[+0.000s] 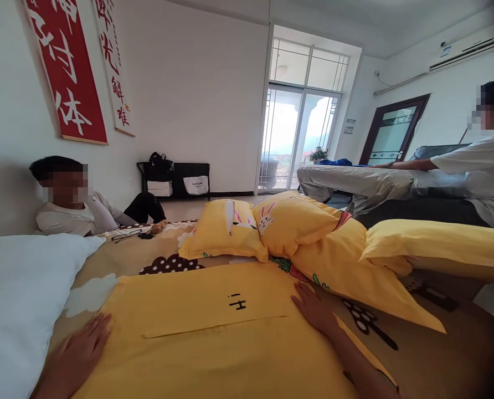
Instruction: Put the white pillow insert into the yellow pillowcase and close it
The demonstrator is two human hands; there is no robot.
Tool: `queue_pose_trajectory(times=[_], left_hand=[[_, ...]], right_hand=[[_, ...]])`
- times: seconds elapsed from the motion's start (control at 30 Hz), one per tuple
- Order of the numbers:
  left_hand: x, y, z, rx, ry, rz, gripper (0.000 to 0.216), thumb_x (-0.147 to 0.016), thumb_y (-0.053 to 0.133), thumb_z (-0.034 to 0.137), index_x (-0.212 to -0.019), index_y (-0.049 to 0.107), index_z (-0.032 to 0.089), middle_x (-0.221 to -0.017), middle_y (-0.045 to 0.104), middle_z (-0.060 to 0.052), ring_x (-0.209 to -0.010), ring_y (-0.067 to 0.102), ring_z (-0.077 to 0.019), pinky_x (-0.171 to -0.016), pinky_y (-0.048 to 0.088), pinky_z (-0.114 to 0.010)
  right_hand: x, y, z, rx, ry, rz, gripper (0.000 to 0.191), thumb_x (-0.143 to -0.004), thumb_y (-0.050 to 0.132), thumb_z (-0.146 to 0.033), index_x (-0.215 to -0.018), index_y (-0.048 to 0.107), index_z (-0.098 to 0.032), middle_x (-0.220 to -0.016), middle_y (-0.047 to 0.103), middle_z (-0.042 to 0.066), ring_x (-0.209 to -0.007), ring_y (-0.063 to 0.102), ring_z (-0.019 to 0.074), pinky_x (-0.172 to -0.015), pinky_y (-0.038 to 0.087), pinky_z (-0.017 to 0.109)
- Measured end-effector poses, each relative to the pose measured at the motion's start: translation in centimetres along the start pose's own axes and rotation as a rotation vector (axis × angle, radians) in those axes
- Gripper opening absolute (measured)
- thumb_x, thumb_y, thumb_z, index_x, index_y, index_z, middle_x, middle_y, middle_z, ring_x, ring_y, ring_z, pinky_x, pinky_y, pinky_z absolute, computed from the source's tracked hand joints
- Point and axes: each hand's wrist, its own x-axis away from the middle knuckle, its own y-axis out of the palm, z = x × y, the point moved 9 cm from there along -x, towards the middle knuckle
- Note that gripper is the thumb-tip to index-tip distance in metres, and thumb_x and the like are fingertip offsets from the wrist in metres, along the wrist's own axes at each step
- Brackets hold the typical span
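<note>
A flat yellow pillowcase (197, 354) lies spread before me, with "Hi" printed upside down near its far edge and a fold or opening running across it. My left hand (83, 341) rests at its left edge, fingers stretched out and together. At the upper right corner, my right hand (311, 305) lies palm down on the cloth with its fingers extended. Neither hand grips anything. The near part of the pillowcase runs out of view. A white pillow (18, 299) lies to the left of my left hand.
Several yellow pillows, such as the rabbit pillow (224, 230), sit beyond on the patterned bedspread (118, 266). Glasses (126, 236) lie near a seated person (70, 213) at the left. Another person (475, 166) is at a plastic-covered table (375, 183) on the right.
</note>
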Motion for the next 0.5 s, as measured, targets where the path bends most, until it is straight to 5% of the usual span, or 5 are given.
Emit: queue_pose_trajectory(times=[0.1,0.2,0.3,0.4,0.5], left_hand=[[0.9,-2.9,6.1,-0.021,0.121,0.121,0.051,-0.087,0.031,0.022,-0.13,0.057,0.017,-0.143,0.047,-0.007,-0.138,0.036,-0.0219,-0.114,0.027,-0.047],[2.7,-4.6,18.8,0.071,0.419,0.161,0.052,-0.093,0.027,0.023,-0.142,0.042,0.015,-0.15,0.034,-0.006,-0.14,0.031,-0.0175,-0.114,0.03,-0.038],[5.9,-3.5,28.6,0.13,0.594,0.021,0.051,-0.096,0.025,0.026,-0.145,0.036,0.016,-0.15,0.034,-0.004,-0.138,0.034,-0.0165,-0.111,0.036,-0.035],[9.9,-2.6,31.3,0.139,0.728,0.009,0.053,-0.099,0.027,0.035,-0.15,0.022,0.023,-0.15,0.034,-0.001,-0.137,0.037,-0.0165,-0.108,0.038,-0.035],[14.0,-2.5,28.5,0.047,0.856,0.191,0.063,-0.095,0.036,0.047,-0.15,0.011,0.032,-0.145,0.042,0.0,-0.128,0.049,-0.0179,-0.098,0.045,-0.033]], right_hand=[[1.0,-1.5,-3.2,0.043,-0.053,0.15,0.05,-0.093,0.03,-0.03,-0.129,0.057,-0.008,-0.144,0.044,0.017,-0.138,0.034,0.0276,-0.113,0.026,0.049],[3.4,-1.0,-13.4,-0.017,-0.236,0.105,0.049,-0.093,0.032,-0.028,-0.136,0.051,-0.014,-0.146,0.042,0.012,-0.137,0.036,0.0235,-0.113,0.028,0.045],[8.6,0.7,-24.0,-0.169,-0.51,-0.094,0.055,-0.093,0.037,-0.032,-0.145,0.038,-0.012,-0.15,0.034,0.012,-0.14,0.031,0.0249,-0.113,0.027,0.045],[14.1,0.3,-27.7,-0.24,-0.697,-0.093,0.053,-0.098,0.03,-0.034,-0.149,0.03,-0.018,-0.151,0.033,0.008,-0.14,0.029,0.0232,-0.114,0.025,0.044],[19.0,-1.2,-26.4,-0.144,-0.955,0.1,0.054,-0.099,0.035,-0.043,-0.15,0.026,-0.029,-0.144,0.045,0.002,-0.132,0.044,0.0201,-0.109,0.034,0.037]])
